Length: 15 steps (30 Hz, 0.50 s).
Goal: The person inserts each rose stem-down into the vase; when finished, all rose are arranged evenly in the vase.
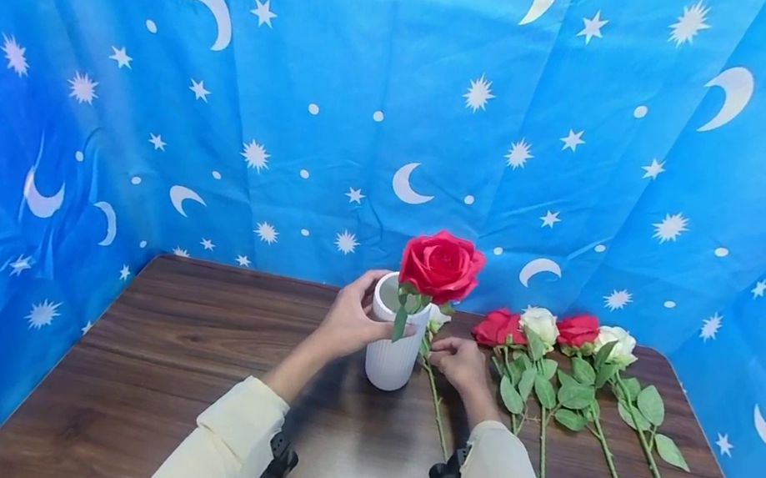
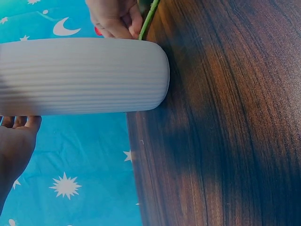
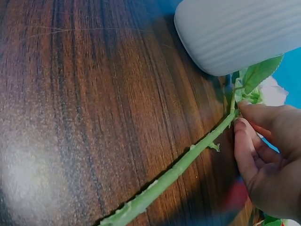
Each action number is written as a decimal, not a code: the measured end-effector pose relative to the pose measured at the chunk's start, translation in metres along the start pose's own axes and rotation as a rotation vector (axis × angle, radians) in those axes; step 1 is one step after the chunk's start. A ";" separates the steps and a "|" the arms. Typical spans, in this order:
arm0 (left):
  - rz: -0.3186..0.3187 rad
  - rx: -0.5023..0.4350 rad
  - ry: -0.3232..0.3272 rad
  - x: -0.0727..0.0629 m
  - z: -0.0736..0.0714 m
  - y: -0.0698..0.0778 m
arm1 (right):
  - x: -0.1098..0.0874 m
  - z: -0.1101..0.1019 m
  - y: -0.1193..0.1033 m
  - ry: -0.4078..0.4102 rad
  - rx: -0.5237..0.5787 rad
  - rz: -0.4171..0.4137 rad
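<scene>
A white ribbed vase (image 1: 390,365) stands upright on the table, with a red rose (image 1: 443,266) in it, its bloom above the rim. My left hand (image 1: 352,320) grips the vase from its left side, thumb across the front. To the right of the vase lies a white rose (image 3: 273,92), its bloom partly behind the vase in the head view. My right hand (image 1: 463,364) pinches its green stem (image 3: 171,175) close below the leaves, thumb and fingertips meeting there. The stem's lower end runs toward the right sleeve.
Right of my right hand, several roses lie side by side on the brown wooden table (image 1: 178,374): a red rose (image 1: 499,327), a white rose (image 1: 540,326), another red rose (image 1: 577,330) and another white rose (image 1: 615,346). A blue cloth (image 1: 339,139) with moons and stars hangs behind.
</scene>
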<state>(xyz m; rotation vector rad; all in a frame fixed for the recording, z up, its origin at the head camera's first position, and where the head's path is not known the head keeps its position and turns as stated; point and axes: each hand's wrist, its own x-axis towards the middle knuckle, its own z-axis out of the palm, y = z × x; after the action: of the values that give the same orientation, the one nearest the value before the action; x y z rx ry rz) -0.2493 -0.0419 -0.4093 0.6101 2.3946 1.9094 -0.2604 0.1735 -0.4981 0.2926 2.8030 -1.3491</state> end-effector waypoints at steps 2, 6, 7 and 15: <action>-0.002 0.001 0.001 0.000 0.000 0.000 | 0.001 0.001 -0.001 -0.006 -0.022 -0.001; -0.001 0.005 0.000 0.000 -0.001 0.000 | 0.003 0.002 -0.005 -0.027 -0.067 0.011; -0.002 0.007 -0.001 0.000 -0.001 -0.001 | 0.003 0.002 -0.005 -0.035 -0.078 0.016; 0.000 -0.002 -0.002 0.001 0.000 -0.002 | 0.002 -0.005 -0.011 -0.091 -0.110 0.030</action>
<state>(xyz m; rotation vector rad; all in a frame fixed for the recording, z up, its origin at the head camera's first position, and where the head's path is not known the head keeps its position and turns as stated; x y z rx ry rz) -0.2506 -0.0420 -0.4111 0.6112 2.3913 1.9096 -0.2641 0.1709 -0.4871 0.2617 2.7733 -1.1656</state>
